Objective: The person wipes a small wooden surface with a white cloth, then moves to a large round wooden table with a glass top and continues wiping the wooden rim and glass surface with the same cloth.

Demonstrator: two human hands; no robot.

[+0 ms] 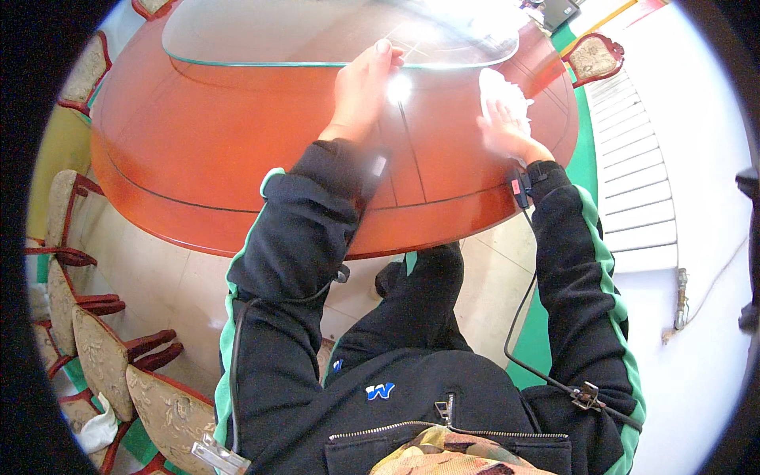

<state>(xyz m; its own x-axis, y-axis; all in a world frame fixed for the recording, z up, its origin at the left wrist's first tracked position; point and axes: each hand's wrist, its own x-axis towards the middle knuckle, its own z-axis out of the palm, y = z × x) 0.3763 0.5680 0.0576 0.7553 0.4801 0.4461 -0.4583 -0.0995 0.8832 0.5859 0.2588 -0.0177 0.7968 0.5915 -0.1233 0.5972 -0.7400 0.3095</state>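
My right hand (504, 132) presses a crumpled white cloth (494, 89) against the top of a reddish-brown wooden table (267, 148), to the right of the middle. My left hand (365, 86) is at the near edge of a clear glass panel (285, 35) with rounded corners, which lies on the table. The fingers of that hand are partly hidden behind its thumb side, so whether they grip the glass edge cannot be made out. A bright light reflection shows on the wood beside it.
Upholstered chairs (172, 404) with red wooden frames stand along the left, one with a white cloth (98, 424) on it. Another chair (594, 58) stands at the table's right end. A white radiator (635, 172) runs along the right wall. Cables are fastened along both my sleeves.
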